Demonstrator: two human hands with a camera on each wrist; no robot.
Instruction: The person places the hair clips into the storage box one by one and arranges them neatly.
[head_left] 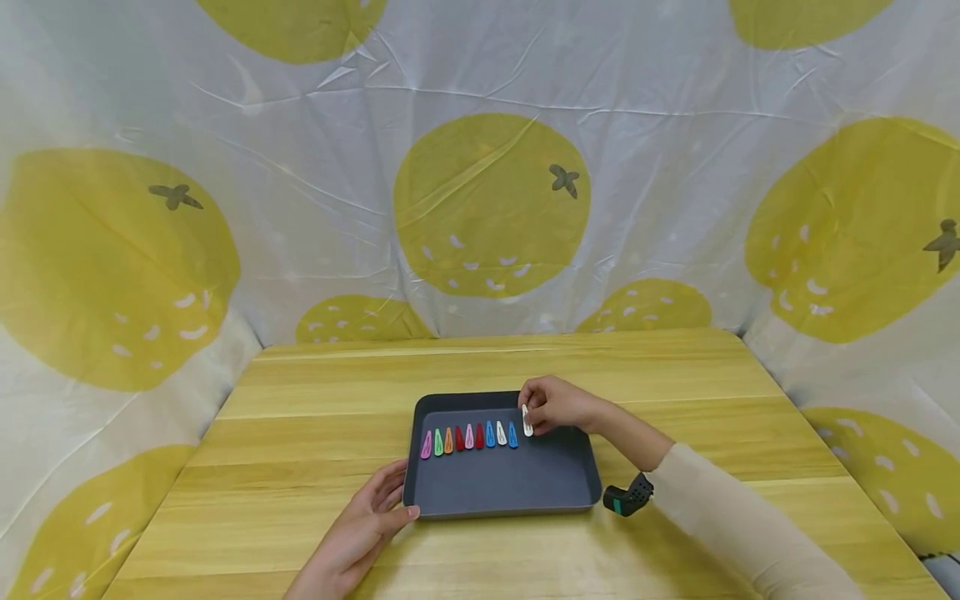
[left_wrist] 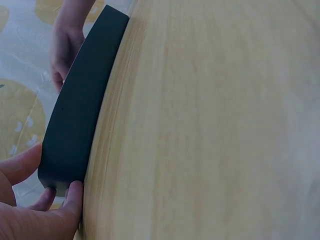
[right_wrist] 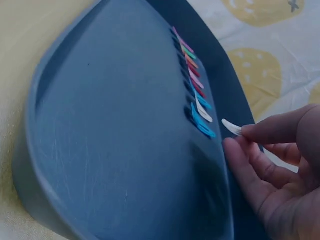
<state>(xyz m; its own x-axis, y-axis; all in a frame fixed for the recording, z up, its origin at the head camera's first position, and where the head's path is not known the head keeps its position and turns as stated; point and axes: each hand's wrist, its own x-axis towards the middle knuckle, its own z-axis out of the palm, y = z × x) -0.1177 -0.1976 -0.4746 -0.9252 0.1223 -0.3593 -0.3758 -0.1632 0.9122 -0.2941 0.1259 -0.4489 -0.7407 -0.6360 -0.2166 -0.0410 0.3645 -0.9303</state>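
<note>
A white snap hair clip (head_left: 527,422) is pinched between the thumb and fingers of my right hand (head_left: 557,403), held over the far right part of a dark grey tray (head_left: 501,487). In the right wrist view the same clip (right_wrist: 231,127) sticks out from the fingertips, near the tray's far wall. Several snap clips stand side by side in a row inside the tray, from a pink clip (head_left: 427,444) at the left to a blue clip (head_left: 513,434) at the right. My left hand (head_left: 365,518) grips the tray's near left corner, thumb and fingers on its wall (left_wrist: 82,100).
The tray rests on a wood-grain table (head_left: 315,417). A black wrist device (head_left: 628,496) shows by the right forearm, beside the tray's right side. Behind the table hangs a white curtain (head_left: 322,192) printed with yellow fruit.
</note>
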